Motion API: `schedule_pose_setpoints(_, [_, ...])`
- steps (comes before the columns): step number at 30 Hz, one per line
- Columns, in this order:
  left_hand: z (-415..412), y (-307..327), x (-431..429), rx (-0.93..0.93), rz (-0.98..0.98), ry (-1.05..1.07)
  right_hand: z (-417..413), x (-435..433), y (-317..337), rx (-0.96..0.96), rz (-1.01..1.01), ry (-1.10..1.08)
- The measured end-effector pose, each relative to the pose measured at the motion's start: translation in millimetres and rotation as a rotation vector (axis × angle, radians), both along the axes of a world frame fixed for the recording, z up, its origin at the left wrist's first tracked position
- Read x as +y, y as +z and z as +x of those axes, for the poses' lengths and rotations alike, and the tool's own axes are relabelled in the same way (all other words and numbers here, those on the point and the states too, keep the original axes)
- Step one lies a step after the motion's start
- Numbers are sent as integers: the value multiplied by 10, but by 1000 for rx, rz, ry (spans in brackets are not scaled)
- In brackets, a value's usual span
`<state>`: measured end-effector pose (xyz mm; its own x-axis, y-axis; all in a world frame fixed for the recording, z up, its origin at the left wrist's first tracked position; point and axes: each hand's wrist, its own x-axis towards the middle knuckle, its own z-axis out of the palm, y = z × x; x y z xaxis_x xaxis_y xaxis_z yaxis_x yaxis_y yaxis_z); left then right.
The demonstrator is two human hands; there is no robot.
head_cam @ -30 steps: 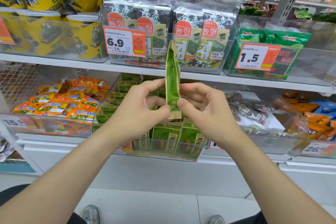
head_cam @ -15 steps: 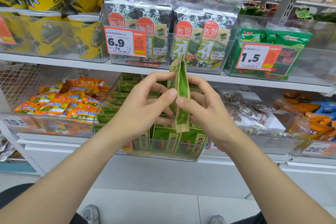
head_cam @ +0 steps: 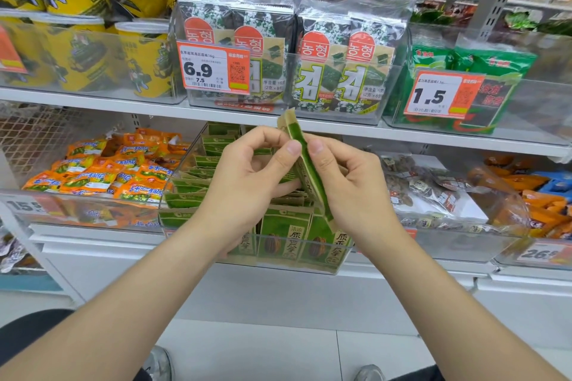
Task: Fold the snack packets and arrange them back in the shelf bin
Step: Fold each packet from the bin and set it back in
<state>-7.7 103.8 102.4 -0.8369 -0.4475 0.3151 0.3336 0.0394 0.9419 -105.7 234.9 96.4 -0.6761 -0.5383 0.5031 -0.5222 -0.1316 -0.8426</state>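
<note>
a shop, likely a convenience store: white metal shelves hold clear bins stocked with seaweed packs, yellow cups and orange packets. orange price tags reading 6.9 and 1.5 hang on bin fronts. more stocked shelves with tags stand behind, blurred.

We had one head-worn view, looking forward and down, close to the shelf bin, with store shelves filling the frame.
</note>
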Motion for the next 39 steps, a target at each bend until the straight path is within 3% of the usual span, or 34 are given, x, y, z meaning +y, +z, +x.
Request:
schedule_pose_setpoints(3, [-21,-14,-4,-32,36,-9,-22,-24,-73,105,44,-158])
schedule_pose_setpoints(6, [-33,-26,-15,-50,42,-9,-46,-49,-98,86,83,-225])
schedule_pose_setpoints(13, [-31,-26,-45,5,73,-59,-72,-9,-11,-401,-27,16])
schedule_pose_setpoints(15, [-23,-23,-35,1,48,-56,-115,11,-22,-457,1,71])
schedule_pose_setpoints(18, [-12,-9,-20,-43,-100,-55,-87,36,-20,-373,-9,131])
schedule_pose_setpoints(22, [24,43,-83,-87,-245,-188,-126,56,-1,-310,-128,-77])
schedule_pose_setpoints(25, [19,-19,-146,-144,-501,-76,-200,81,47,-270,-231,-167])
schedule_pose_setpoints(29, [-26,-39,-248,-131,-658,10,-261,144,88,-253,-212,-214])
schedule_pose_setpoints(32, [-55,-40,-357,-132,-737,76,-298,218,114,-68,-115,-305])
schedule_pose_setpoints(35, [-111,-96,-405,-90,-794,233,-326,273,127,156,-8,-238])
schedule_pose_setpoints(39, [-223,-152,-433,-108,-750,330,-314,246,74,380,-27,-280])
